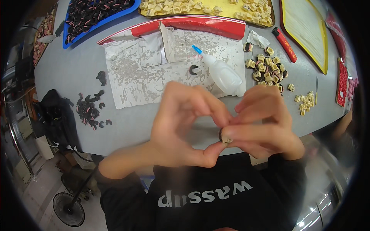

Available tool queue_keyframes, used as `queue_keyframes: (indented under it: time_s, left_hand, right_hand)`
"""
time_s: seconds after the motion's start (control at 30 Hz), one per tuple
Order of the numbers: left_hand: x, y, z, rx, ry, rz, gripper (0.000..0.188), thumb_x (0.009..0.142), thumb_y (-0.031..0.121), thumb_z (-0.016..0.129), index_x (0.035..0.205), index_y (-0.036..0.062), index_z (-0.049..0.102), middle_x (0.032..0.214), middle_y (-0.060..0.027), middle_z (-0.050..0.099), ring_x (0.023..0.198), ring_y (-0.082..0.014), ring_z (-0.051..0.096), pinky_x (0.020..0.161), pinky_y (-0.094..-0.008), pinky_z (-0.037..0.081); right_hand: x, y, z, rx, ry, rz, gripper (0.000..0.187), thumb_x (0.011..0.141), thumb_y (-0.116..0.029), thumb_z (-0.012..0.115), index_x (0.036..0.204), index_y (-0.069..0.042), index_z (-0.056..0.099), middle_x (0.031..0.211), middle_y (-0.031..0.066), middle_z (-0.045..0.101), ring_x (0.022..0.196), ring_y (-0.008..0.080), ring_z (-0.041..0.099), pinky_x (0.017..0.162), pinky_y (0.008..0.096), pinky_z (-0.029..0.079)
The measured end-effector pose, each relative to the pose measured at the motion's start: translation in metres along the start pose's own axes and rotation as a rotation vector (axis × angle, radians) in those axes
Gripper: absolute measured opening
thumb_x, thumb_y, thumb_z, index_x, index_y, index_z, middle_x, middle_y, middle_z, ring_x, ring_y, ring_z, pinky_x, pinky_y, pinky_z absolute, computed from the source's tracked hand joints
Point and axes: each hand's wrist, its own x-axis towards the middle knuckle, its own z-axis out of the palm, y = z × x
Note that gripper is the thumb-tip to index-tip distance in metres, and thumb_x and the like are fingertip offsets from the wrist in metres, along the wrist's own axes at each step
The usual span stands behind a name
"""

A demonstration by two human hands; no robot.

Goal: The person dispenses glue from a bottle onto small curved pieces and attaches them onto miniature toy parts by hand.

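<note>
Close to my body, above the table's near edge, both hands meet at a small cream-and-black moulded piece [226, 140]. My left hand [181, 123] pinches its black side with thumb and forefinger, the fingers curving round in a loop. From the right, the fingertips of my right hand [266, 123] press on the cream side and hide part of it. Beyond the hands, a white squeeze bottle [225, 77] with a blue tip lies on a stained paper sheet [135, 86]. A single black C-shaped piece [193, 70] rests on that sheet beside the bottle.
Left on the grey table [127, 133] is a pile of black curved pieces [90, 111]. Joined cream-and-black pieces [269, 69] and loose cream pieces [306, 101] lie right, near a red-handled tool [285, 45]. A blue tray [133, 8] and yellow trays [322, 46] stand at the back.
</note>
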Motion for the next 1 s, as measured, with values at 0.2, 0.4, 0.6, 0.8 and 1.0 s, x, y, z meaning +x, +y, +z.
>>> queue_keyframes:
  time_s: [0.2, 0.4, 0.6, 0.8, 1.0]
  left_hand:
    - [-0.001, -0.007, -0.004, 0.370, -0.043, 0.566, 0.051, 0.065, -0.015, 0.074, 0.106, 0.0017, 0.046, 0.106, -0.0190, 0.059, 0.093, -0.0374, 0.063, 0.070, -0.0397, 0.056]
    - [-0.003, -0.004, -0.001, 0.473, -0.062, 0.573, 0.046, 0.065, -0.015, 0.074, 0.100, 0.0004, 0.048, 0.105, -0.0190, 0.059, 0.094, -0.0382, 0.062, 0.070, -0.0382, 0.057]
    - [-0.003, -0.003, 0.000, 0.516, -0.067, 0.531, 0.044, 0.064, -0.010, 0.076, 0.099, 0.0013, 0.051, 0.106, -0.0177, 0.061, 0.093, -0.0363, 0.063, 0.070, -0.0366, 0.056]
    - [-0.005, -0.001, -0.002, 0.540, -0.067, 0.504, 0.039, 0.063, -0.006, 0.079, 0.093, 0.0020, 0.054, 0.103, -0.0163, 0.063, 0.092, -0.0348, 0.064, 0.071, -0.0363, 0.056]
    - [0.001, 0.000, 0.001, 0.464, -0.069, 0.410, 0.044, 0.061, -0.003, 0.083, 0.093, 0.0043, 0.055, 0.100, -0.0136, 0.063, 0.088, -0.0337, 0.063, 0.070, -0.0376, 0.053]
  right_hand:
    - [-0.003, 0.002, -0.005, 0.530, -0.021, 0.243, 0.042, 0.073, -0.005, 0.080, 0.102, -0.001, 0.050, 0.093, 0.0141, 0.061, 0.085, 0.0236, 0.059, 0.075, 0.0319, 0.047]
    - [-0.008, -0.002, -0.001, 0.788, -0.020, 0.363, 0.040, 0.074, 0.002, 0.077, 0.102, 0.001, 0.049, 0.098, 0.0148, 0.060, 0.090, 0.0240, 0.060, 0.081, 0.0323, 0.047]
    - [-0.008, 0.001, 0.000, 0.747, -0.019, 0.341, 0.043, 0.071, 0.001, 0.080, 0.099, -0.003, 0.047, 0.094, 0.0123, 0.059, 0.085, 0.0204, 0.058, 0.076, 0.0304, 0.046]
    - [-0.008, -0.001, -0.001, 0.814, -0.041, 0.392, 0.040, 0.075, 0.000, 0.078, 0.102, 0.000, 0.048, 0.096, 0.0102, 0.059, 0.087, 0.0197, 0.057, 0.080, 0.0307, 0.045]
    - [-0.009, -0.007, -0.002, 0.858, -0.036, 0.450, 0.039, 0.075, 0.000, 0.078, 0.103, 0.000, 0.050, 0.096, 0.0101, 0.061, 0.088, 0.0197, 0.060, 0.081, 0.0301, 0.046]
